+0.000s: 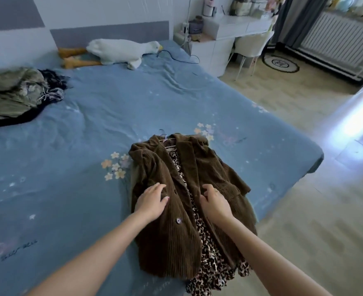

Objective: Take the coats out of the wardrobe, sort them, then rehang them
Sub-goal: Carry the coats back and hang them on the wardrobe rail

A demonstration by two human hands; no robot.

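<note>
While our left hand lies flat with loose, nearly straight fingers on the left front panel of the brown corduroy coat, our right hand curls its fingers round the edge of the right front panel and pinches the cloth there. A ring shows on one finger of the right hand. Between the two panels we see a leopard-print garment, which lies inside the coat and spills out below its hem at about five o'clock. The coat lies face up on the blue bedsheet, near the bed's right edge, with its collar toward twelve o'clock, where part of a hanger shows at the neck. At ten o'clock from our hands, well apart, a heap of olive and dark clothes rests on the bed. At twelve o'clock, by the headboard, lies a white goose plush toy with orange feet. At one o'clock stand a white counter and a pale chair, and at two o'clock a radiator runs along the wall.
</note>
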